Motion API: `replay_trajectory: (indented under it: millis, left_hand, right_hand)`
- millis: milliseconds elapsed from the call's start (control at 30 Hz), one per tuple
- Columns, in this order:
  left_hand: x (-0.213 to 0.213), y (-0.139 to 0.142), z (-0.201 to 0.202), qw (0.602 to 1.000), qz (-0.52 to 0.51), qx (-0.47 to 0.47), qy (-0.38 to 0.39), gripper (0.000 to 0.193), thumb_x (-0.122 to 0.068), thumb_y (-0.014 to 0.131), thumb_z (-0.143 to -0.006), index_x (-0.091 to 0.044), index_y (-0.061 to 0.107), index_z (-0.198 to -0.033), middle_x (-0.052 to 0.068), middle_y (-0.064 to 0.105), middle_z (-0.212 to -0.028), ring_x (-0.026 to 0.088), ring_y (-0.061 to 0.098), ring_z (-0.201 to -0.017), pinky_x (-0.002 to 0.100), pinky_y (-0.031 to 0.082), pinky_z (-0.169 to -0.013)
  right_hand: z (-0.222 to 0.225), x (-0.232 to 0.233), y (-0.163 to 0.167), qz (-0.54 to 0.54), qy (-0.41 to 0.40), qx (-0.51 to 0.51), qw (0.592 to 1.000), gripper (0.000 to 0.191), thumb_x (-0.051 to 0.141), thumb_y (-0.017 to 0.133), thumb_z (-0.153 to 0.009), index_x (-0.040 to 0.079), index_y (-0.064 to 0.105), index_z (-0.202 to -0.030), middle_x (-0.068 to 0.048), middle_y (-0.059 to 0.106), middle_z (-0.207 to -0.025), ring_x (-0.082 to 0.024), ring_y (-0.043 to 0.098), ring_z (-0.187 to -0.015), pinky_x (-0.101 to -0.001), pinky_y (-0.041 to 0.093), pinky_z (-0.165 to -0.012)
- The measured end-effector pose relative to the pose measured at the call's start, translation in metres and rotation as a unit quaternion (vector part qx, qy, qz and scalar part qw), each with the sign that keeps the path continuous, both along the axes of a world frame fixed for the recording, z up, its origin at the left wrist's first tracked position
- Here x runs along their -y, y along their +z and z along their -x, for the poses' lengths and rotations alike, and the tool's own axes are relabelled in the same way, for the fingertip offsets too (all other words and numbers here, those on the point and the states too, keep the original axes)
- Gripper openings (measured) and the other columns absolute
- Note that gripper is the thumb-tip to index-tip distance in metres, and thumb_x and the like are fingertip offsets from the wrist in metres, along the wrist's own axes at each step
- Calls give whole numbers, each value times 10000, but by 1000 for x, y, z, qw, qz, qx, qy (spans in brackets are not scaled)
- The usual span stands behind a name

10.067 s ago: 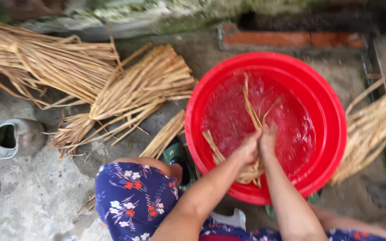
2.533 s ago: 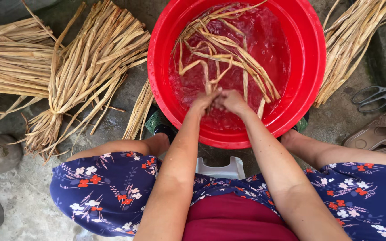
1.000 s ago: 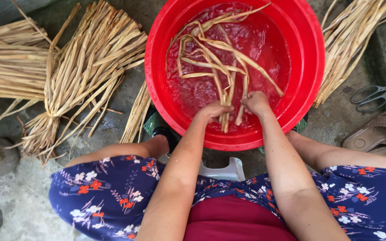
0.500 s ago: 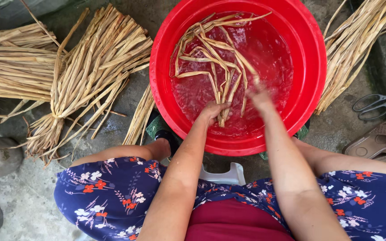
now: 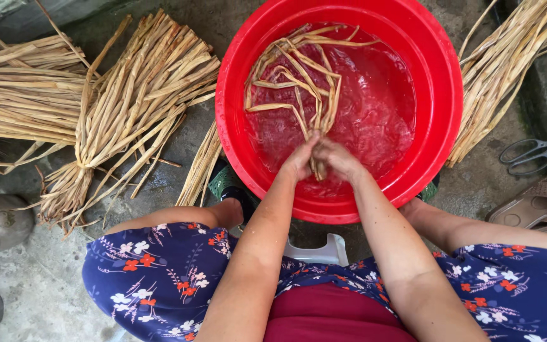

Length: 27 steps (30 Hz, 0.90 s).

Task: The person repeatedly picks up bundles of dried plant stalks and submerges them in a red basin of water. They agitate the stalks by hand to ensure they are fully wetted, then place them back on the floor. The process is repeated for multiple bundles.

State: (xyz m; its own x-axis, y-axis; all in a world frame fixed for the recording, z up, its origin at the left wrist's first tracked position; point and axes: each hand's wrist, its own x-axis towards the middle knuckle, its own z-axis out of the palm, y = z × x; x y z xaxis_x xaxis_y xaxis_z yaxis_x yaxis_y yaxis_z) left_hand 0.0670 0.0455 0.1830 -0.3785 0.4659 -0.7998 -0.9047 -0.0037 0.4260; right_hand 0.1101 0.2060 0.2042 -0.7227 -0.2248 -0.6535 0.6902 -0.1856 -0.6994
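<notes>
Both hands, left hand (image 5: 300,158) and right hand (image 5: 338,158), squeeze the wet straw strips (image 5: 295,79) in the red tub (image 5: 441,95); hard pulling might snap them.

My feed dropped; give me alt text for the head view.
Both hands, left hand and right hand, grip wet straw strands in a red basin of water. Dry straw bundles lie either side; scissors at right.
</notes>
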Motion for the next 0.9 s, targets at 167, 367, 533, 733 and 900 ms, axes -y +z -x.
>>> replay_trajectory:
  millis: [167,367,533,733,900]
  left_hand:
    - [8,50,5,993,-120,4,-4,1055,-968,435,-739,-77,567,-1289,204,604,-1108,388,604,-918,563,527,-677]
    - [0,43,4,984,-108,-53,-132,910,-731,634,-790,-233,387,-1510,112,442,-1511,330,590,-1187,560,554,-879]
    - [-8,-1,2,993,39,-34,-107,888,-644,650,-769,-250,424,-1532,29,439,-1585,368,505,-1283,592,522,-926]
    - [-6,1,2,983,112,18,-146,942,-786,555,-911,-229,281,-1619,184,389,-1551,296,578,-1101,669,450,-961]
    - [-15,51,21,990,-91,45,96,617,-467,705,-978,-55,625,-1430,165,716,-990,148,603,-614,326,600,-621]
  right_hand:
    - [3,26,36,-82,-3,-149,985,636,31,773,-865,91,490,-1431,-114,643,-1209,-186,651,-1063,-390,525,-901]
    - [21,-18,19,-296,19,-54,954,263,249,517,-1057,110,685,-1203,-104,706,-1102,-194,695,-947,-421,566,-829]
    - [7,-65,-28,-498,281,58,818,346,190,478,-1021,44,625,-1298,-254,683,-1242,-332,681,-1022,-487,538,-866]
    - [16,-21,-2,-430,389,-119,806,436,277,632,-939,106,612,-1339,-218,640,-1309,-367,666,-1091,-484,534,-901]
    - [21,34,135,-395,450,-181,780,337,337,672,-910,87,693,-1134,-199,698,-1191,-328,667,-1049,-444,520,-950]
